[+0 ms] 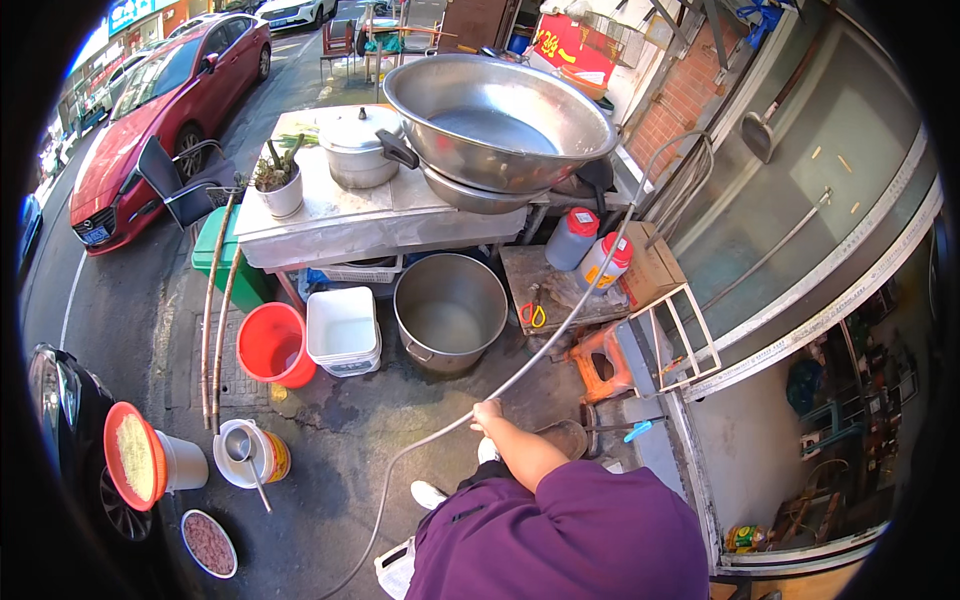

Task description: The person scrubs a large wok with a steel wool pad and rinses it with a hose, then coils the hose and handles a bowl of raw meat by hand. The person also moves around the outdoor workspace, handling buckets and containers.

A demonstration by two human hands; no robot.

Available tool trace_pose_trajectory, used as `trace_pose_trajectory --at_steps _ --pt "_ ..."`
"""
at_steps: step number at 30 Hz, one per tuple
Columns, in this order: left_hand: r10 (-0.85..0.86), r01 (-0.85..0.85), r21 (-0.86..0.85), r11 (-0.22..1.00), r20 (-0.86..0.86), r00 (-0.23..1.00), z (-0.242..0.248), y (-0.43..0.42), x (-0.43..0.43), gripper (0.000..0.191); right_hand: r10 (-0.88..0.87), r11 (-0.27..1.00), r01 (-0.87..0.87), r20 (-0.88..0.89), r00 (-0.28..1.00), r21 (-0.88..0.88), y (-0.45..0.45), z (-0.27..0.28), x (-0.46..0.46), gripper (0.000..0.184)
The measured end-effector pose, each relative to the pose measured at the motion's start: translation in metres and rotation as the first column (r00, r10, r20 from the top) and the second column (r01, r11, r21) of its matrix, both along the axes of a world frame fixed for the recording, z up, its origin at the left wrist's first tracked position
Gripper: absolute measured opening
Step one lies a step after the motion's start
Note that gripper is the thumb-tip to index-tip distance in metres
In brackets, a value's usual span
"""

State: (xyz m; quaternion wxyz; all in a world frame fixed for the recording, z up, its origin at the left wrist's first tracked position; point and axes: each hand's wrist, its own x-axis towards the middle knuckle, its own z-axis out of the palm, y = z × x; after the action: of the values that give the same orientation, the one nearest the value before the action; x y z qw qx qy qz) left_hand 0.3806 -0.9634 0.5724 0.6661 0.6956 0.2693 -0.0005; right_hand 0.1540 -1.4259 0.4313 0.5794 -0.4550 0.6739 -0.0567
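My right hand (487, 414) is closed around a long grey hose (551, 343). From the hand the hose runs up to the right past the plastic jugs, and the other way down to the bottom edge. Beyond the hand stands a large steel pot (450, 307) with shallow liquid in it. Left of the pot are a white square bucket (342, 330) and a red bucket (276, 345). A very large metal basin (502, 124) rests on a smaller one on the table (300, 240), beside a lidded pressure cooker (361, 154). My left hand is out of view.
A ladle (240, 446) lies across a round bucket (247, 476) at lower left. Near it are an orange colander (133, 456) of pale shreds and a bowl of reddish food (208, 544). An orange stool (600, 367) stands right; a red car (169, 97) is behind.
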Motion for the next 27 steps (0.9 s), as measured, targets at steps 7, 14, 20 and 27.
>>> trace_pose_trajectory --at_steps 7,14,20,27 --pt "0.156 -0.159 0.038 0.986 0.071 0.985 0.028 0.041 -0.001 0.008 0.500 0.863 -0.490 -0.068 0.863 0.122 -0.002 -0.011 -0.005 0.035" --pt "0.383 -0.393 -0.006 0.919 0.240 0.892 0.083 0.122 -0.005 0.006 0.713 0.653 -0.675 0.022 0.700 0.343 -0.002 -0.013 -0.005 0.042" --pt "0.803 -0.772 -0.240 0.589 0.288 0.523 0.145 0.252 -0.095 0.005 0.829 0.559 -0.829 -0.063 0.556 0.027 0.002 -0.008 -0.024 0.041" --pt "0.648 -0.575 -0.300 0.761 0.306 0.697 0.157 0.189 -0.120 0.006 0.889 0.457 -0.875 -0.117 0.443 0.163 -0.022 -0.011 -0.022 0.036"
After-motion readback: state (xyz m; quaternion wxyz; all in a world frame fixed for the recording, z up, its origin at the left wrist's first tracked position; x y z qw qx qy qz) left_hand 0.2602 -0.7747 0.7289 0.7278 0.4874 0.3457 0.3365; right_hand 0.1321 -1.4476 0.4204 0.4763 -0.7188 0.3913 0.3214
